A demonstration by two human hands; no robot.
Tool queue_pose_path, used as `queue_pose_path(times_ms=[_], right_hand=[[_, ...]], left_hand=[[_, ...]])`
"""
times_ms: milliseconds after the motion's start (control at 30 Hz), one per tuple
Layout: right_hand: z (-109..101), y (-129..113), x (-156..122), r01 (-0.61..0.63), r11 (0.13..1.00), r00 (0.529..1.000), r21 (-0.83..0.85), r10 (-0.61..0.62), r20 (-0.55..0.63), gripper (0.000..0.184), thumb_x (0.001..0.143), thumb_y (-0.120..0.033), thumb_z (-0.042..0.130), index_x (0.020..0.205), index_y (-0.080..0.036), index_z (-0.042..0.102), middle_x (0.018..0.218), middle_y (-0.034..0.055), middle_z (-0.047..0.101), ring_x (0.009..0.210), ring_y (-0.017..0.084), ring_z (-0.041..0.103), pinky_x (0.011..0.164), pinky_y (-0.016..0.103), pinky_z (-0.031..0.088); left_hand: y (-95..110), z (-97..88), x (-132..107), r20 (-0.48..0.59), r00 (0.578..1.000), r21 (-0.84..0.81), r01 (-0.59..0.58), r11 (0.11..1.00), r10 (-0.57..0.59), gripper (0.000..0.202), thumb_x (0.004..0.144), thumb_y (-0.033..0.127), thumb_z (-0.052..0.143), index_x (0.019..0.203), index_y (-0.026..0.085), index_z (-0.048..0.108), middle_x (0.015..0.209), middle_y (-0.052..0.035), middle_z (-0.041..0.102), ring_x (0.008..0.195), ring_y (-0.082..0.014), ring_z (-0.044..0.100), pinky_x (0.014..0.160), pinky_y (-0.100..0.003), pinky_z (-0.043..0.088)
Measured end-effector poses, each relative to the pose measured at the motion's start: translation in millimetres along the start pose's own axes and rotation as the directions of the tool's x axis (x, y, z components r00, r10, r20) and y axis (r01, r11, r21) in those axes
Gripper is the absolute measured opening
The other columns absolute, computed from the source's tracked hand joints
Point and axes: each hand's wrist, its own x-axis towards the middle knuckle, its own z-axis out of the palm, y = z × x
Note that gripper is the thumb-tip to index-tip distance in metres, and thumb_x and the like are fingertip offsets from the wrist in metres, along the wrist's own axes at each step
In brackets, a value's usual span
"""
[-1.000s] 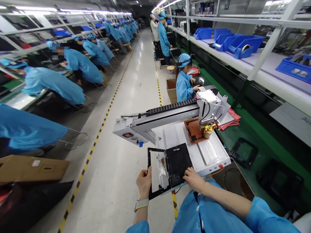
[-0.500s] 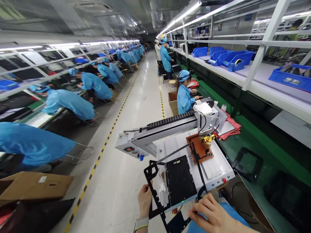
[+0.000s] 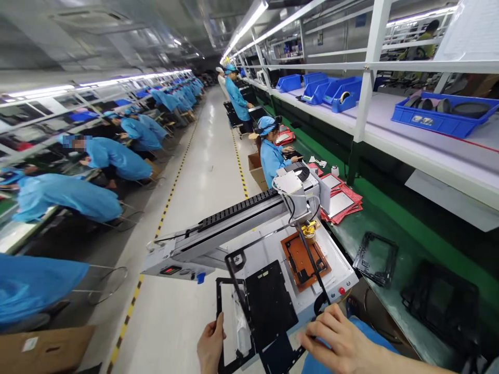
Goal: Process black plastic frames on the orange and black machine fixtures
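My left hand (image 3: 210,345) grips the left edge of a flat black frame plate (image 3: 268,304) that lies on the white bed (image 3: 339,267) of a small gantry machine. My right hand (image 3: 341,343) is closed on the lower right corner of a thin black frame (image 3: 273,291), which is tilted up off the plate and reaches toward the machine head. An orange-brown fixture (image 3: 302,262) sits on the bed under the yellow nozzle (image 3: 309,230) of the machine head.
The gantry arm (image 3: 218,234) crosses in front of me. A green conveyor (image 3: 405,234) on the right carries black frames (image 3: 376,252) and red trays (image 3: 343,202). Blue bins (image 3: 440,111) stand on white shelves. Workers in blue coats (image 3: 271,153) sit along both lines beside a grey aisle (image 3: 202,171).
The thin frame, flat on the plate a second ago, is lifted and tilted by my right hand. My view has swung right and down, and both hands sit lower in the picture.
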Motion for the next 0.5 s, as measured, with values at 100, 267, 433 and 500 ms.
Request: queue_pose_path(times_ms=[100, 267, 433, 500], right_hand=[[-16.6, 17.0, -5.6, -0.035, 0.999, 0.998, 0.039, 0.037, -0.042, 0.03, 0.106, -0.012, 0.05, 0.132, -0.013, 0.066, 0.103, 0.0115, 0.073, 0.087, 0.021, 0.059, 0.077, 0.039, 0.047], [-44.3, 44.3, -12.8, -0.119, 0.989, 0.989, 0.085, 0.125, -0.077, 0.034, 0.103, -0.004, 0.049, 0.133, -0.013, 0.064, 0.106, 0.0099, 0.072, 0.09, 0.02, 0.056, 0.083, 0.04, 0.042], [-80.7, 75.6, -17.0, -0.284, 0.949, 0.959, 0.135, 0.279, 0.056, 0.024, 0.106, -0.011, 0.057, 0.125, -0.019, 0.068, 0.109, 0.0075, 0.069, 0.1, 0.02, 0.057, 0.089, 0.04, 0.039], [-93.4, 88.7, -18.8, -0.346, 0.928, 0.937, 0.14, 0.332, 0.112, 0.016, 0.109, -0.02, 0.06, 0.122, -0.021, 0.071, 0.11, 0.0071, 0.068, 0.103, 0.02, 0.056, 0.092, 0.04, 0.038]], left_hand=[[10.6, 2.8, -5.4, 0.002, 1.0, 0.052, 0.016, 0.999, -0.016, 0.068, 0.071, 0.094, 0.048, 0.07, 0.027, 0.057, 0.06, -0.0048, 0.065, 0.073, -0.0316, 0.066, 0.076, -0.043, 0.047], [25.5, 3.2, -12.9, 0.003, 0.998, 0.11, 0.059, 0.992, -0.059, 0.057, 0.075, 0.083, 0.052, 0.074, 0.026, 0.06, 0.063, -0.0054, 0.069, 0.075, -0.0331, 0.068, 0.079, -0.044, 0.048], [40.0, 0.4, -23.4, -0.024, 0.992, 0.161, 0.125, 0.979, -0.123, 0.047, 0.077, 0.072, 0.058, 0.078, 0.025, 0.065, 0.068, -0.0061, 0.074, 0.083, -0.0338, 0.07, 0.081, -0.043, 0.05], [45.9, 0.2, -28.4, -0.018, 0.992, 0.202, 0.129, 0.971, -0.128, 0.045, 0.078, 0.069, 0.058, 0.078, 0.024, 0.067, 0.07, -0.0064, 0.075, 0.088, -0.0346, 0.071, 0.083, -0.043, 0.05]])
